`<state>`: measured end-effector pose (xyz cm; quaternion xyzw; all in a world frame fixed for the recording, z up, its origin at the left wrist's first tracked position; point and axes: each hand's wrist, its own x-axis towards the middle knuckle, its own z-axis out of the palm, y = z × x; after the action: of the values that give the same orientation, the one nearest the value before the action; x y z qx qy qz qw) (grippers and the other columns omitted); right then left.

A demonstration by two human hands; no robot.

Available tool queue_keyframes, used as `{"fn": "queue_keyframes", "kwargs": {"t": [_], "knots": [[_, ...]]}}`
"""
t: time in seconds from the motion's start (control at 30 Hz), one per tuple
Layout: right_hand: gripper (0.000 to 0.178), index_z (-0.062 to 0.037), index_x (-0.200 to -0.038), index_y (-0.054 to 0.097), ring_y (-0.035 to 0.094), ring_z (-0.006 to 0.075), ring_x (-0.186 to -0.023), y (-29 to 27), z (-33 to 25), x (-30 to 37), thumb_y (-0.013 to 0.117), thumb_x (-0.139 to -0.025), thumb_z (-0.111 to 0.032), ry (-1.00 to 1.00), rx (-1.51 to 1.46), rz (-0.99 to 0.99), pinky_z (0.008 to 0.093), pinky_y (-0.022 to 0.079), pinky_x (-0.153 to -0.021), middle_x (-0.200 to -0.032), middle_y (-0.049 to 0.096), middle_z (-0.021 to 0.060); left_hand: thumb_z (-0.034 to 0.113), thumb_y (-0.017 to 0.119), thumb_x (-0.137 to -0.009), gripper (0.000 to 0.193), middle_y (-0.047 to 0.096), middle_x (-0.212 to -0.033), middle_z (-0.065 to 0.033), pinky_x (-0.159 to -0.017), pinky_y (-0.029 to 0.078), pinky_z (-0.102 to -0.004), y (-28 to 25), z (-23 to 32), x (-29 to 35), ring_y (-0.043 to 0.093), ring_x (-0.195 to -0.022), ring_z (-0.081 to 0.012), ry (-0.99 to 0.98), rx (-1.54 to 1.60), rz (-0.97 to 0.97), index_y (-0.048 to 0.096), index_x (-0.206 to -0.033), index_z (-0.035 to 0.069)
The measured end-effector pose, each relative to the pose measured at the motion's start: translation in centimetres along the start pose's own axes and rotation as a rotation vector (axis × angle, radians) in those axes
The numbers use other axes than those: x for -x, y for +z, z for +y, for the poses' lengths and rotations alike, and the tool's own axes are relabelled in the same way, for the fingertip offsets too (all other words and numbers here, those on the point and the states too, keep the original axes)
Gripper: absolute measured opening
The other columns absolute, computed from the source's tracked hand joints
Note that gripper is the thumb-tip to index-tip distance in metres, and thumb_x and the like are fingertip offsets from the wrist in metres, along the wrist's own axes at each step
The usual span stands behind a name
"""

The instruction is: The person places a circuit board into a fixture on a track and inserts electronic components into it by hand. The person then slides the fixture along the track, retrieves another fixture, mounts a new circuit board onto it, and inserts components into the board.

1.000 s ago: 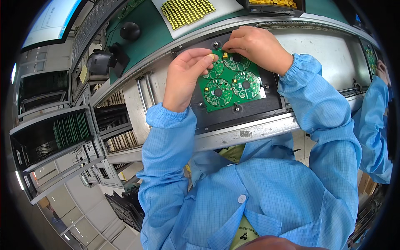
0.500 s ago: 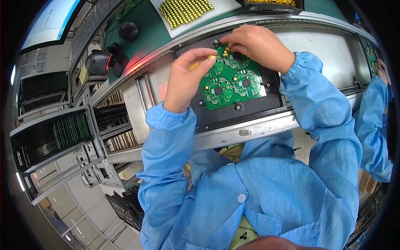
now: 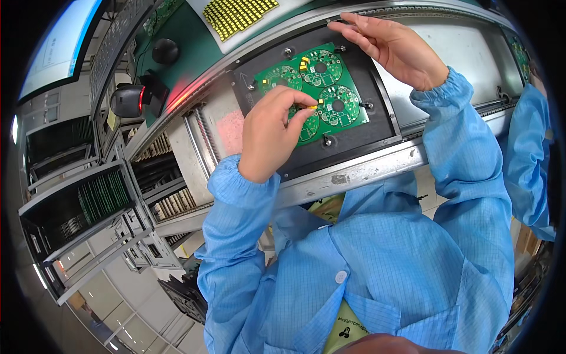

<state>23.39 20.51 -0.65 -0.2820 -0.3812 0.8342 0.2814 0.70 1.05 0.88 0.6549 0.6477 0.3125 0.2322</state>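
Observation:
Between my left thumb and index finger is a small yellow component (image 3: 313,107). My left hand (image 3: 268,131) is closed in a pinch over the near-left part of a green circuit board (image 3: 324,87) and hides some of it. The board has several round sections and lies in a black carrier (image 3: 354,137) with small metal clamps. Other yellow components (image 3: 304,64) stand on its far sections. Above the carrier's far right corner, my right hand (image 3: 401,50) hovers with fingers stretched out and nothing visible in them.
Rows of yellow components (image 3: 239,16) lie on a white sheet beyond the rail. To the left are a black mouse (image 3: 165,52), a scanner with a red light (image 3: 128,100) and a pink pad (image 3: 230,131). Another person's blue sleeve (image 3: 530,159) shows at right.
My left hand has come down to the board's near-left section, still pinching a yellow piece. My right hand has left the far section, moving up and right, and its fingers have straightened.

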Motion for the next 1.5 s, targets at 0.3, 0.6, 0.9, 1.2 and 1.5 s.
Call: {"fn": "queue_keyframes", "kwargs": {"t": [0.3, 0.6, 0.9, 1.2, 1.5], "knots": [[0.033, -0.0022, -0.140, 0.050, 0.037, 0.0068, -0.067, 0.0, 0.2, -0.1, 0.041, -0.116, -0.023, 0.144, -0.221, -0.061, 0.0218, 0.034, -0.056, -0.089, 0.051, -0.0036, 0.009, 0.080, -0.088, 0.016, 0.072, -0.094, -0.0054, -0.066, 0.052, -0.0350, 1.6, -0.3, -0.3, 0.066, -0.074, -0.0238, 0.111, -0.008, 0.044, 0.075, -0.103, 0.008], [0.031, 0.0012, -0.138, 0.056, 0.045, 0.0055, -0.074, -3.9, 2.3, -2.4, 0.048, -0.113, -0.015, -0.408, -0.014, -0.665, 0.0197, 0.041, -0.062, -0.101, 0.064, -0.0010, 0.007, 0.080, -0.087, 0.011, 0.075, -0.095, -0.0084, -0.072, 0.057, -0.0365, 3.1, 0.1, -1.0, 0.073, -0.084, -0.0277, 0.118, -0.041, 0.116, 0.076, -0.097, 0.008], [0.026, -0.0010, -0.127, 0.068, 0.055, 0.0041, -0.079, 2.5, -1.0, 1.0, 0.059, -0.111, -0.019, 0.043, 0.191, 0.045, 0.0176, 0.046, -0.068, -0.118, 0.073, 0.0015, -0.002, 0.080, -0.086, 0.014, 0.077, -0.095, -0.0083, -0.062, 0.051, -0.0283, 3.3, -0.7, -0.8, 0.072, -0.080, -0.0181, 0.209, -0.043, 0.150, 0.080, -0.098, 0.005], [0.027, -0.0039, -0.129, 0.071, 0.055, 0.0036, -0.077, 3.9, -1.4, 1.7, 0.068, -0.106, -0.019, 0.047, 0.481, 0.068, 0.0205, 0.047, -0.069, -0.104, 0.073, -0.0017, -0.004, 0.079, -0.084, 0.018, 0.077, -0.094, -0.0074, -0.070, 0.059, -0.0309, 3.4, -0.3, -0.7, 0.075, -0.083, -0.0208, 0.243, -0.102, 0.149, 0.082, -0.097, 0.007], [0.034, -0.0055, -0.137, 0.069, 0.067, 0.0075, -0.103, 0.5, 2.1, 0.0, 0.060, -0.111, -0.024, -0.281, 0.796, -0.176, 0.0216, 0.055, -0.093, -0.125, 0.074, 0.0044, 0.000, 0.077, -0.080, 0.021, 0.074, -0.090, -0.0007, -0.065, 0.057, -0.0354, 3.8, -0.4, -1.2, 0.074, -0.080, -0.0223, 0.305, -0.146, 0.179, 0.082, -0.093, 0.016]]}}
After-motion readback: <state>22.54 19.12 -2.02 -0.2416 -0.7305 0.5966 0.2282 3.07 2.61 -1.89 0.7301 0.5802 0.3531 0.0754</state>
